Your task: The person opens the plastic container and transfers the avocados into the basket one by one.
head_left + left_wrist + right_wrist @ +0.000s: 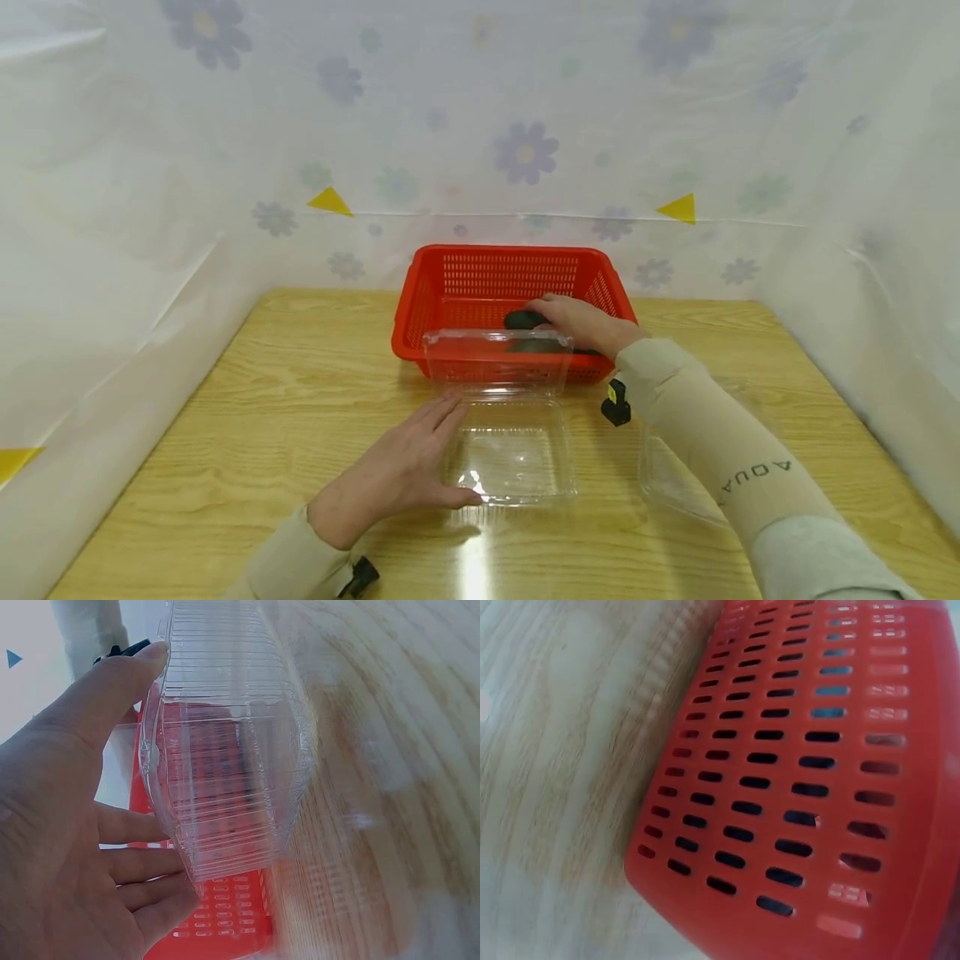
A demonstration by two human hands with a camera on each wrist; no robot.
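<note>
A clear plastic clamshell box point(517, 496) lies on the table with its lid point(495, 367) raised at the back. My left hand point(405, 462) rests at the box's left side, thumb and fingers spread along the rim; in the left wrist view the thumb touches the rim of the box point(225, 682). Reaching into a red plastic basket point(405, 333), my right hand point(573, 321) curls its fingers over a dark green oblong thing point(523, 319). More dark shapes lie beneath it, seen partly through the lid. The right wrist view has only the basket's slotted wall point(780, 787), not the hand.
Another clear plastic piece point(675, 483) lies on the table at the right, partly under my right forearm. The basket stands near the table's back edge, by a flowered white sheet point(450, 125). Similar sheeting encloses both sides of the wooden table point(300, 375).
</note>
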